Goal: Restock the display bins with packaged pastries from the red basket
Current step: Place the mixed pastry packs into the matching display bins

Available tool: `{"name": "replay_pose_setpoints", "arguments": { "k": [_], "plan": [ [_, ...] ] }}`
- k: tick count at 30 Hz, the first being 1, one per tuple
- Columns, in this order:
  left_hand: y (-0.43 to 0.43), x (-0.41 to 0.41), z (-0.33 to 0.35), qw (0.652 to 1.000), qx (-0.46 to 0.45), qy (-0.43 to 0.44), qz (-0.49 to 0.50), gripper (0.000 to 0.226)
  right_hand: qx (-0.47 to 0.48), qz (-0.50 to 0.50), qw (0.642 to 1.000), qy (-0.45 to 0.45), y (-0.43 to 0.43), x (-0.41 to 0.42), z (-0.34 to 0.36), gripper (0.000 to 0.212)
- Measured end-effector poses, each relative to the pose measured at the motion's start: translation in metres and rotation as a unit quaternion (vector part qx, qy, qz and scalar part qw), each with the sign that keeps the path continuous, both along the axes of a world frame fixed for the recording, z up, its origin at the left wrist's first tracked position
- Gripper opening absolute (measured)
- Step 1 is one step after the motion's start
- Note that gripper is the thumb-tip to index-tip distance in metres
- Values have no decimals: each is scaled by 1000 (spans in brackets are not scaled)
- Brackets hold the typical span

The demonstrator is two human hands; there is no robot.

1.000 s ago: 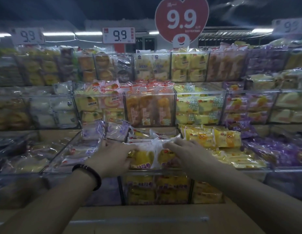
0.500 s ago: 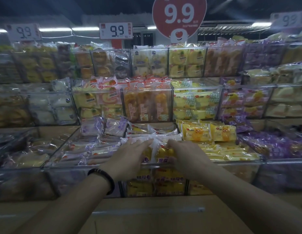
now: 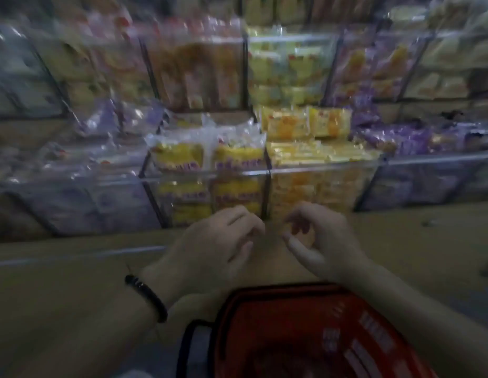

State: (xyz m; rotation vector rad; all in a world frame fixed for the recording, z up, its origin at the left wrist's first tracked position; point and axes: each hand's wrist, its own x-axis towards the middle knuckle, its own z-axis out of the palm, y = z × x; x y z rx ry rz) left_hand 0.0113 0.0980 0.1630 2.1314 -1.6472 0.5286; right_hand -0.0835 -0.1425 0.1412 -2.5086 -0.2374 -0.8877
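Note:
The view is blurred by motion. Two yellow packaged pastries (image 3: 207, 156) lie on top of the middle clear display bin (image 3: 204, 174), side by side. My left hand (image 3: 218, 246), with a black bracelet on its wrist, hovers below the bin front with fingers loosely curled and nothing in it. Beside it, my right hand (image 3: 319, 241) is also loosely curled and holds nothing. The red basket (image 3: 305, 336) sits right below both hands at the bottom of the view; its contents are too dark to tell.
Clear bins of wrapped pastries fill the shelves: yellow packs (image 3: 319, 156) to the right, purple packs (image 3: 417, 137) further right, pale packs (image 3: 82, 162) to the left. A tan shelf ledge (image 3: 73, 257) runs in front of the bins.
Both hands let go of the yellow pastries in the middle bin and drew back down toward me. The camera tilted down, bringing the red basket into view.

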Motion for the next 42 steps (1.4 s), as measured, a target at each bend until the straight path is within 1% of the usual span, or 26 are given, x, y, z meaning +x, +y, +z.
{"name": "replay_pose_setpoints", "arguments": {
  "k": [1, 3, 4, 6, 9, 11, 12, 13, 15, 16, 17, 20, 22, 23, 25, 27, 28, 29, 30, 32, 34, 35, 37, 38, 40, 42],
  "plan": [
    [-7, -5, -20, 994, 85, 64, -3, 23, 63, 18, 994, 90, -4, -9, -20, 13],
    [-23, -11, -62, 949, 271, 157, 19, 25, 181, 19, 946, 270, -13, -19, -61, 18],
    [-31, -14, -82, 917, 349, 189, 28, 28, 190, 3, 923, 333, -17, -22, -85, 17],
    [-46, -19, -114, 859, 451, 242, 30, 38, 175, -55, 890, 417, -28, -26, -137, 14],
    [-60, -16, -147, 796, 536, 278, 43, 48, 212, -116, 836, 493, -42, -30, -207, 14],
    [-65, -8, -164, 766, 569, 295, 60, 51, 239, -123, 789, 553, -49, -31, -247, 10],
    [-67, -4, -172, 757, 576, 301, 68, 51, 241, -120, 772, 575, -51, -31, -264, 14],
    [-69, 1, -179, 751, 582, 303, 76, 51, 253, -125, 752, 596, -49, -32, -282, 25],
    [-74, 8, -190, 736, 596, 306, 96, 53, 347, -173, 702, 597, -52, -35, -328, 47],
    [-76, 9, -194, 729, 600, 314, 101, 54, 402, -194, 674, 589, -52, -36, -347, 52],
    [-78, 9, -197, 726, 599, 322, 101, 54, 453, -211, 645, 579, -50, -36, -362, 51],
    [-86, 10, -201, 732, 589, 332, 85, 53, 497, -223, 627, 557, -41, -27, -385, 11],
    [-91, 11, -202, 732, 591, 329, 77, 54, 523, -236, 604, 554, -41, -22, -410, 8],
    [-93, 11, -203, 735, 589, 328, 73, 54, 527, -246, 598, 551, -42, -19, -423, 17],
    [-97, 13, -204, 740, 582, 329, 70, 55, 569, -249, 586, 520, -60, -19, -501, 45],
    [-100, 16, -204, 743, 579, 327, 70, 55, 614, -238, 558, 505, -64, -22, -543, 48],
    [-101, 17, -204, 742, 580, 327, 72, 55, 619, -237, 552, 506, -58, -23, -530, 45],
    [-102, 16, -204, 740, 583, 327, 74, 56, 624, -251, 553, 492, -43, -21, -491, 39],
    [-103, 16, -204, 738, 586, 325, 74, 56, 626, -265, 558, 477, -38, -20, -472, 33],
    [-104, 15, -205, 735, 594, 320, 72, 56, 637, -269, 556, 462, -29, -16, -449, 24],
    [-104, 14, -205, 735, 596, 317, 66, 57, 632, -285, 565, 449, -29, -8, -451, 20],
    [-104, 13, -205, 740, 593, 312, 61, 57, 641, -278, 559, 446, -28, -6, -451, 21],
    [-104, 14, -205, 750, 583, 306, 56, 56, 627, -278, 548, 479, -28, -4, -452, 24],
    [-104, 14, -206, 752, 581, 305, 56, 56, 626, -288, 535, 488, -27, -6, -453, 22],
    [-103, 14, -208, 752, 583, 302, 58, 56, 630, -298, 515, 499, -26, -7, -448, 15],
    [-103, 12, -211, 746, 592, 300, 56, 55, 628, -302, 511, 503, -28, -5, -449, 18]
  ]
}}
